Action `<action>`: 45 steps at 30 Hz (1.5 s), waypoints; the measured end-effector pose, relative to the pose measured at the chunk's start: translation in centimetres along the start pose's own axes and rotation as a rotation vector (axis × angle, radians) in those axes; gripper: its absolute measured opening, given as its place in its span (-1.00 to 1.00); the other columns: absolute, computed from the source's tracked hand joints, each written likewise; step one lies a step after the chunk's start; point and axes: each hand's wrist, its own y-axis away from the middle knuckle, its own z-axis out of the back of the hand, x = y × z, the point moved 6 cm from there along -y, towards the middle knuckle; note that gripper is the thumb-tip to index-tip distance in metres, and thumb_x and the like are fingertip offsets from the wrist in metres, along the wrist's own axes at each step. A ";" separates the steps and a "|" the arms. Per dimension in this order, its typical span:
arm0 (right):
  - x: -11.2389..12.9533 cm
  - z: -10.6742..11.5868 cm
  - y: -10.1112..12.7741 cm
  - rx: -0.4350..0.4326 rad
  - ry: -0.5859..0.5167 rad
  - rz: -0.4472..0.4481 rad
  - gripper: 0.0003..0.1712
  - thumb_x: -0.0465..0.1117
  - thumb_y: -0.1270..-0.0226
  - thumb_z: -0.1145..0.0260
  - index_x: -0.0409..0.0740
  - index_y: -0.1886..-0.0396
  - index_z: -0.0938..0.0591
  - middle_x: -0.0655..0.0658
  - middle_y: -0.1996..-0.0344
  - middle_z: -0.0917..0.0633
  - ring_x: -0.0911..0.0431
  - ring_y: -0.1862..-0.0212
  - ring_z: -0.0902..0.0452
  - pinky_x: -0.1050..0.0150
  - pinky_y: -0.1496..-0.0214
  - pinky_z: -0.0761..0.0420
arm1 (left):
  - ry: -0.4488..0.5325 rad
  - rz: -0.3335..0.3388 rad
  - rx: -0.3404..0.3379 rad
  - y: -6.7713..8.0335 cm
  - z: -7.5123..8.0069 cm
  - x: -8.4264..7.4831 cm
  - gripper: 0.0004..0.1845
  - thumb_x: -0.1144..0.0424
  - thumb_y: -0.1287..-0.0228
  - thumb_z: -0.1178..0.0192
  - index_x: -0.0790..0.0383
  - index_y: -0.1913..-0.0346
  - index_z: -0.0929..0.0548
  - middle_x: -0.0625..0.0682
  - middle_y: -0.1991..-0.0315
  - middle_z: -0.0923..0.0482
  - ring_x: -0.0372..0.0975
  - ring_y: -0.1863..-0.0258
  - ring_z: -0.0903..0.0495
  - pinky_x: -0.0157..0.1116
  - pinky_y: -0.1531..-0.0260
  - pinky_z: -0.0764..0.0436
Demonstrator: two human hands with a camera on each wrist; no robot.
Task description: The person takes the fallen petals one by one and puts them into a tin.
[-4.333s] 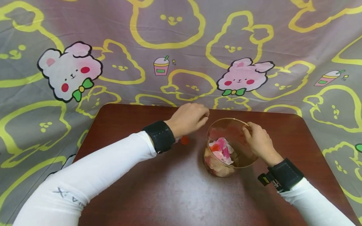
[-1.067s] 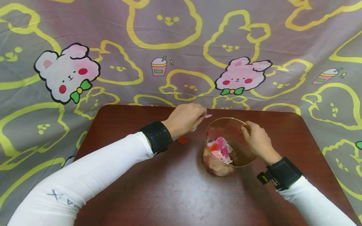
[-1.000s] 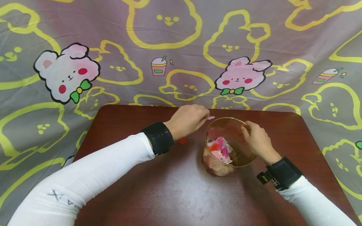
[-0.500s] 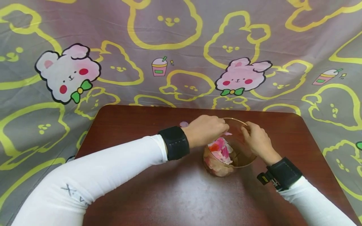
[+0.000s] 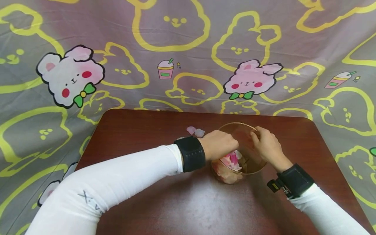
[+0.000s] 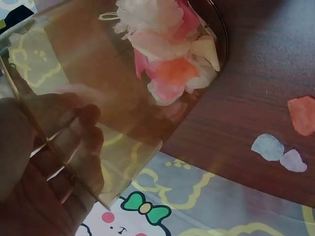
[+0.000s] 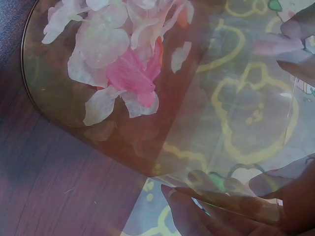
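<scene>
A clear amber-tinted glass jar (image 5: 253, 165) with a gold rim stands on the table, a heap of pink, white and orange flower petals (image 5: 233, 162) inside. My right hand (image 5: 268, 145) grips its rim on the right, thumb and fingers on either side of the wall. My left hand (image 5: 220, 144) reaches over the left rim into the jar's mouth. Between its fingertips is a pink petal (image 7: 275, 45), visible through the glass in the right wrist view; the head view hides it. Two pale petals (image 5: 195, 131) lie behind the left wrist.
The brown table (image 5: 188, 202) bears the jar near its middle right. An orange petal (image 6: 302, 115) lies on it near the pale ones, hidden by the left arm in the head view. A patterned cloth (image 5: 188, 29) hangs behind the far edge.
My left hand has carried the pink petal rightward and down, from beside the jar into its mouth. The pale petals behind the wrist have come into sight. My right hand stays on the rim.
</scene>
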 end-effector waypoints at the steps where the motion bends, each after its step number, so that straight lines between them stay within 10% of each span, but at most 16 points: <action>1: 0.0 0.0 0.0 0.000 0.000 0.001 -0.71 -0.15 -0.60 -0.08 -0.28 0.03 -0.60 -0.24 0.37 -0.69 0.09 0.58 -0.39 0.21 0.57 -0.32 | -0.002 0.005 0.006 0.0 -0.1 0.0 -0.85 0.27 -0.43 -0.20 0.02 0.07 -0.74 -0.09 0.22 -0.74 -0.23 0.19 -0.69 -0.25 0.10 -0.69; 16: -0.4 -0.1 0.1 0.010 -0.001 -0.023 -0.72 -0.17 -0.59 -0.09 -0.30 0.02 -0.59 -0.23 0.39 -0.65 0.08 0.61 -0.34 0.21 0.60 -0.29 | 0.125 0.041 -0.064 0.2 0.8 1.0 -0.79 0.09 -0.38 -0.28 0.07 0.05 -0.75 -0.08 0.17 -0.75 -0.25 0.16 -0.67 -0.30 0.12 -0.66; 25: -0.3 -0.1 0.2 0.007 -0.006 -0.015 -0.70 -0.16 -0.59 -0.09 -0.31 -0.01 -0.59 -0.30 0.27 -0.70 0.09 0.61 -0.34 0.21 0.60 -0.28 | 0.119 0.212 -0.217 2.6 2.0 5.9 -0.85 0.14 -0.44 -0.20 0.10 0.22 -0.72 -0.05 0.35 -0.67 -0.21 0.29 -0.62 -0.22 0.27 -0.62; 36: -0.2 -0.2 0.1 0.009 -0.009 -0.014 -0.70 -0.16 -0.59 -0.09 -0.31 -0.01 -0.59 -0.33 0.22 -0.72 0.08 0.60 -0.36 0.21 0.59 -0.30 | 0.247 0.430 -0.194 6.6 -4.0 12.6 -0.85 0.24 -0.41 -0.19 0.20 0.15 -0.73 0.03 0.24 -0.74 -0.21 0.31 -0.65 -0.17 0.28 -0.65; 45: -0.2 -0.2 0.0 0.008 0.001 -0.016 -0.71 -0.14 -0.60 -0.08 -0.28 0.03 -0.59 -0.28 0.29 -0.71 0.08 0.60 -0.35 0.22 0.59 -0.29 | 0.222 0.509 -0.155 9.5 -8.7 14.8 -0.79 0.31 -0.31 -0.31 0.28 0.03 -0.70 0.15 0.12 -0.73 -0.05 0.10 -0.72 -0.07 0.08 -0.70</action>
